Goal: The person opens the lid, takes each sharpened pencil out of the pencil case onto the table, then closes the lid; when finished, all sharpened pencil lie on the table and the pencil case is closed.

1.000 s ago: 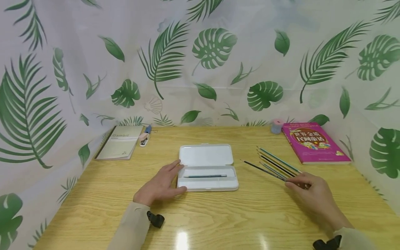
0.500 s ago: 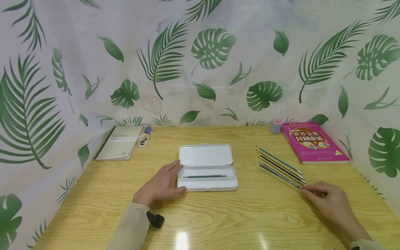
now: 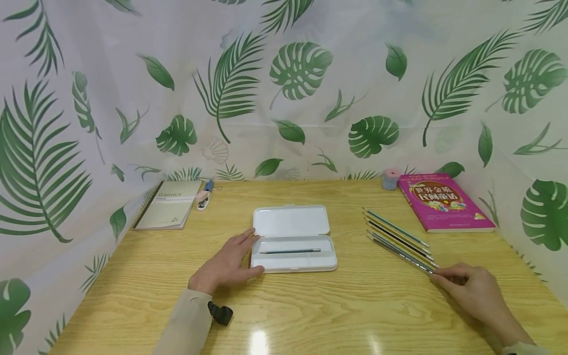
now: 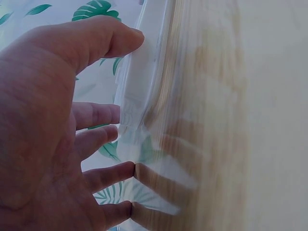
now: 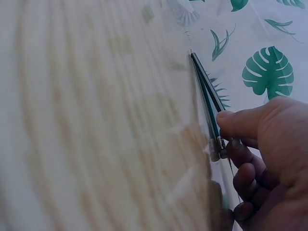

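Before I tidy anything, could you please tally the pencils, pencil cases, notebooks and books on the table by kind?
White pencil case: 1
Pencils: 6 (5 loose pencils on the right, 1 pencil inside the case)
Notebook: 1
Magenta book: 1
Total: 9

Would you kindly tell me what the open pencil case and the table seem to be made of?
The pencil case looks like smooth white plastic, judging by its even sheen and rounded, moulded-looking corners. The table shows yellowish wood grain and bright reflections, so probably glossy varnished wood, though printed laminate is possible.
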`<action>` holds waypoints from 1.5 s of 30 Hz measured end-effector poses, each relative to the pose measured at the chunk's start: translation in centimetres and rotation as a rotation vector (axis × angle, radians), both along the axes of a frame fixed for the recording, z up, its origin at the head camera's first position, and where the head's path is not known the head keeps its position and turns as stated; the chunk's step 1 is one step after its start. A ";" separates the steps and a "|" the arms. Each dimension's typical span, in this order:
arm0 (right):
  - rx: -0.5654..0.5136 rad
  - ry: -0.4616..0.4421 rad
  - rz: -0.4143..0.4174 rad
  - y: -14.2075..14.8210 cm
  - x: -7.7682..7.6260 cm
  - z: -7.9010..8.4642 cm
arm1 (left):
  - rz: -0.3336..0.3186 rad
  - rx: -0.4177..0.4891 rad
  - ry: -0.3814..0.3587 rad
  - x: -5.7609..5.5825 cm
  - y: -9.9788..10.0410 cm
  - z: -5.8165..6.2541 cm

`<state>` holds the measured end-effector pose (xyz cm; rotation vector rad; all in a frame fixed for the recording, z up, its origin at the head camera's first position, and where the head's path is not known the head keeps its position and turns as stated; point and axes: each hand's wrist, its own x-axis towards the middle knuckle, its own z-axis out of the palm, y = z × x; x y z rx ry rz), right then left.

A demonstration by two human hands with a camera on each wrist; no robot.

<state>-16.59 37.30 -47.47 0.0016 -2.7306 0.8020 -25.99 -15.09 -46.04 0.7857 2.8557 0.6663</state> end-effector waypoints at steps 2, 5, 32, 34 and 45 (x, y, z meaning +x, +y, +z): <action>0.010 0.004 0.000 0.1 0.0 -0.1 | 0.001 0.004 0.001 0.0 0.0 0.0; 0.021 0.017 0.006 0.2 -0.1 -0.2 | 0.003 0.005 -0.001 0.0 0.0 0.0; -0.001 -0.025 0.011 0.0 -0.1 0.0 | 0.000 0.003 0.001 0.0 -0.1 -0.2; -0.002 -0.021 0.011 0.0 -0.1 0.0 | 0.000 0.004 0.001 0.0 -0.1 -0.1; -0.031 -0.025 0.017 0.2 -0.2 0.1 | -0.007 0.007 0.005 0.1 -0.2 0.0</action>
